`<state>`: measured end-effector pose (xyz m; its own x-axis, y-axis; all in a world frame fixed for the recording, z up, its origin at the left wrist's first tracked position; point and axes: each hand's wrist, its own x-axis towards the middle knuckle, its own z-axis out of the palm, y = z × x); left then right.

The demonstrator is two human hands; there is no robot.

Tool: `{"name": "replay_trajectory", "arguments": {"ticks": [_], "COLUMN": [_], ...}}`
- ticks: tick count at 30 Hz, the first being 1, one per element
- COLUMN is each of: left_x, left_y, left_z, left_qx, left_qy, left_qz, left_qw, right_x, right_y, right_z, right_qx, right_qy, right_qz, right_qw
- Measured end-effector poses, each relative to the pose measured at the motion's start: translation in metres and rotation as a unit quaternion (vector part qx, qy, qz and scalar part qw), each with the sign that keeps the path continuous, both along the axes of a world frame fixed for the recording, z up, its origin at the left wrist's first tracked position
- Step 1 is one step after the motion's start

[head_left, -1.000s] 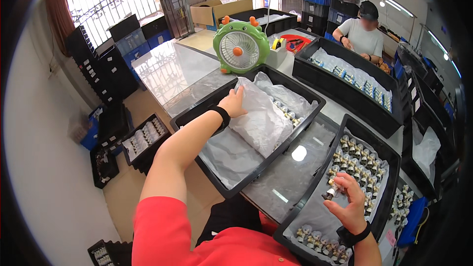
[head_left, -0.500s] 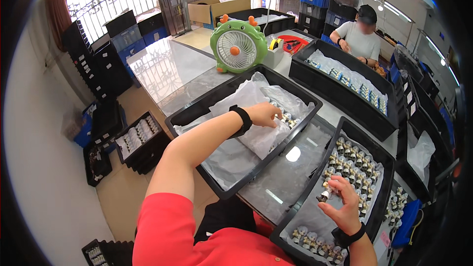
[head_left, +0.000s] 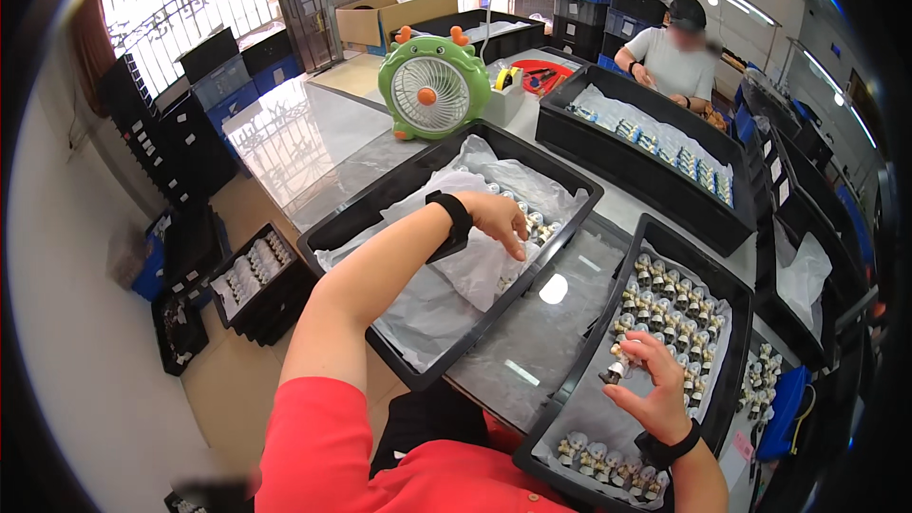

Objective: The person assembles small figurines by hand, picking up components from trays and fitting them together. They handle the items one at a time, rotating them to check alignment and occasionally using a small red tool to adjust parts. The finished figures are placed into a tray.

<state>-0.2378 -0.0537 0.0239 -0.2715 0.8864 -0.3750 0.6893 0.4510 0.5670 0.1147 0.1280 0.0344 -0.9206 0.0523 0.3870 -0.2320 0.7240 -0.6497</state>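
Note:
My left hand [head_left: 498, 220] is over the left black tray [head_left: 418, 382], its bent fingers apart with nothing visible in them. Beside those fingers, small white-headed figurines [head_left: 537, 226] are partly covered by crinkled white paper [head_left: 465, 271]. My right hand [head_left: 657, 388] is low over the right black tray [head_left: 746, 309]. Between its thumb and forefinger sits a small figurine [head_left: 615, 372] with a white body and dark base, next to rows of similar figurines [head_left: 676, 299]. Another short row of figurines [head_left: 608, 464] lies at that tray's near end.
A green animal-shaped fan [head_left: 435, 87] stands beyond the left tray. Another black tray [head_left: 646, 147] holds blue-and-white figurines, with a co-worker [head_left: 674, 57] behind it. Loose figurines [head_left: 760, 382] and a blue pouch [head_left: 787, 408] lie at right. Stacked trays [head_left: 256, 280] stand on the floor at left.
My left hand's fingers have come apart and drawn slightly back from the figurines. My right hand stays around its figurine. The whole view has shifted a little.

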Motion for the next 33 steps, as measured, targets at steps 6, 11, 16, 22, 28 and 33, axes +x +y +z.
{"name": "replay_trajectory", "arguments": {"ticks": [6,11,16,22,28,33], "left_x": [0.004,0.016,0.015,0.019,0.039,0.047], "left_y": [0.004,0.003,0.025,0.022,-0.027,-0.069], "left_z": [-0.001,-0.021,-0.041,-0.052,0.013,0.02], "left_qx": [0.068,0.352,0.336,0.249,0.16,-0.105], "left_qy": [0.134,0.269,0.253,0.266,0.229,-0.066], "left_qz": [0.012,0.03,0.076,0.046,0.045,0.001], "left_qw": [0.989,0.896,0.904,0.93,0.959,0.992], "right_x": [0.0,-0.002,0.001,0.001,0.003,0.001], "right_y": [-0.001,-0.002,0.0,-0.003,-0.004,-0.008], "right_z": [0.0,0.0,0.0,-0.002,0.004,0.007], "right_qx": [0.003,0.0,0.004,-0.02,-0.018,-0.017], "right_qy": [0.0,0.007,0.002,-0.012,-0.014,-0.01], "right_qz": [-0.005,0.001,-0.005,0.006,0.001,0.021], "right_qw": [1.0,1.0,1.0,1.0,1.0,1.0]}}
